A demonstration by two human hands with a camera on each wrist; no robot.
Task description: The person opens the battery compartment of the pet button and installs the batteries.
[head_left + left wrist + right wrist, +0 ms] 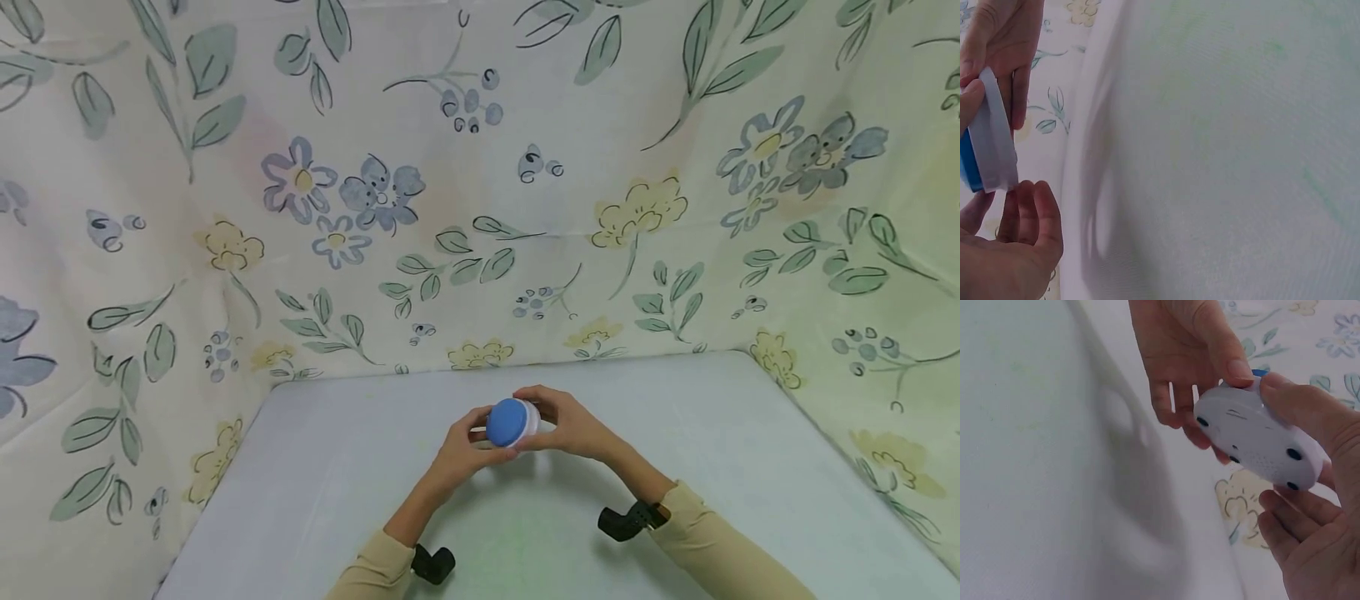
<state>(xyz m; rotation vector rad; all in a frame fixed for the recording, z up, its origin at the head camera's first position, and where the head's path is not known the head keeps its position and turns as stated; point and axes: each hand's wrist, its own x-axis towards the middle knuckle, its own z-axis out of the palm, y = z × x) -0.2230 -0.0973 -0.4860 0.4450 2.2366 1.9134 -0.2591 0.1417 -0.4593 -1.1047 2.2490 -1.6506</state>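
Note:
In the head view, both hands hold a round white device with a blue domed top point(506, 422) above the middle of the table, its blue face tilted toward the camera. My left hand point(457, 457) grips its left side and lower edge, thumb along the bottom. From the right, my right hand point(573, 427) grips the white rim, fingers over the top and thumb below. The right wrist view shows the white underside point(1260, 434), with several small dark feet and a patch of tiny holes. Seen from the left wrist, the white side point(994, 134) stands nearly edge-on.
A pale white table point(330, 467) spreads beneath the hands, with faint shadows on it. Floral cloth point(465, 175) hangs behind the table and along both sides. Each wrist carries a black camera mount, one on the left point(433, 565) and one on the right point(632, 521).

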